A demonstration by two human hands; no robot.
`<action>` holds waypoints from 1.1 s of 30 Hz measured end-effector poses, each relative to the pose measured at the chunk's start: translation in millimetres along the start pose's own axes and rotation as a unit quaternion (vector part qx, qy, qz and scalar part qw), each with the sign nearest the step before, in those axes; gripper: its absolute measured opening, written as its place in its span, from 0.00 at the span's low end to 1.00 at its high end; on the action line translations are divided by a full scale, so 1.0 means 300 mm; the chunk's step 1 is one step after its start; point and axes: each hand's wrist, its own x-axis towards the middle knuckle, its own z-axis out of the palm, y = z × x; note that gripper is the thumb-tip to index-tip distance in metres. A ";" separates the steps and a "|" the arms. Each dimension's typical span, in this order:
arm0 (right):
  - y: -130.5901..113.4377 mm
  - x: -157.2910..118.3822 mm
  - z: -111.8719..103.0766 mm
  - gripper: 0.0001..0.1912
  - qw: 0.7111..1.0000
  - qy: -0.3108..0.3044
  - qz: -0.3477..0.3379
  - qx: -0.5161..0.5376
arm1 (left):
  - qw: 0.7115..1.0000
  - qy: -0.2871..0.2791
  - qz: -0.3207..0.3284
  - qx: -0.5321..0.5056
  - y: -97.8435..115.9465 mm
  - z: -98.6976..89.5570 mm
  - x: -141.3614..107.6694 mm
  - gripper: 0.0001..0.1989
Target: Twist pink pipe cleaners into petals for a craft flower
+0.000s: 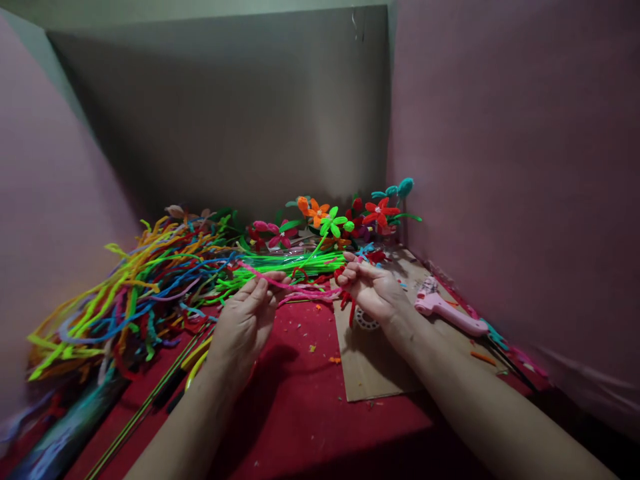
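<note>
Head view. 2 bare hands out over a red surface (300, 420), well apart. Left hand (250, 313): thumb and fingers closed in a narrow pinch on a pink fuzzy stem (280, 285). Stem held out in front, slanting down from upper left and running across the gap toward the right hand (370, 287). Right-hand fingers curled, the stem's far end at their tips; cannot tell whether they grip it. More pink strands (313, 295) lie just beyond, by the near edge of a bright green bundle (305, 264).

Left side: loose heap of many-coloured stems (145, 287), yellow, blue, orange and red mixed. Behind the bundle, fuzzy flowers: orange flower (319, 212), green flower (333, 222), red flower (381, 212), this last rightmost of the 3.

Right side: cardboard sheet (373, 373) beneath the right hand and forearm. On it, a pale holed ring (367, 323), partly hidden by the wrist, and a pink glue gun (453, 315), nozzle details unclear. Small scraps scattered between the arms.
</note>
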 end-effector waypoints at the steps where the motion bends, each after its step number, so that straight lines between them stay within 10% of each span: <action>1: 0.004 -0.001 -0.001 0.14 1.000 0.006 -0.005 -0.014 | 1.000 0.001 0.003 0.000 0.000 0.005 -0.004 0.05; 14: 0.088 -0.037 0.009 0.08 0.987 -0.016 -0.032 -0.159 | 0.989 -0.004 -0.019 0.144 -0.031 0.030 -0.038 0.07; 33: 0.161 -0.095 0.038 0.05 0.946 -0.101 0.116 -0.285 | 0.983 -0.047 -0.140 0.108 -0.009 0.036 -0.048 0.10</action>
